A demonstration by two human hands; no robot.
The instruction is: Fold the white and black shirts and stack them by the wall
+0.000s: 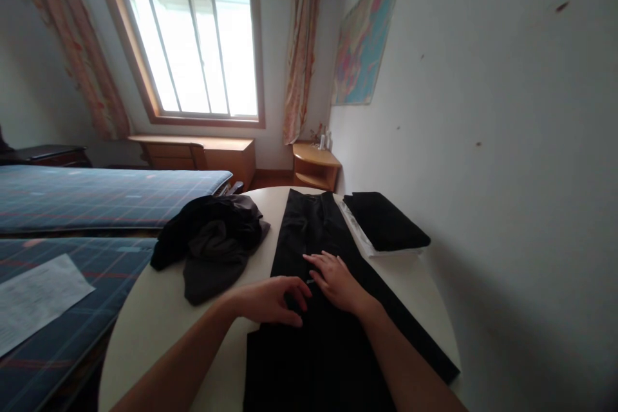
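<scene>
A pair of black trousers (313,222) lies spread lengthwise on a round, pale table (145,328), waistband at the far end and legs toward me. My right hand (335,280) rests flat on the trousers, fingers stretched toward the far left. Over their left side is my left hand (277,299), fingers bent and thumb held apart, with nothing seen in it. Whether its fingertips press on the cloth I cannot tell. A small light mark (310,281) shows on the fabric between the hands. My right forearm hides part of the trouser legs.
Left on the table sits a crumpled heap of black and dark grey clothes (217,238). A folded black garment (386,220) lies on a white, clear-edged package at the right. The wall (506,206) stands close on the right; beds with plaid mattresses (96,196) are at the left.
</scene>
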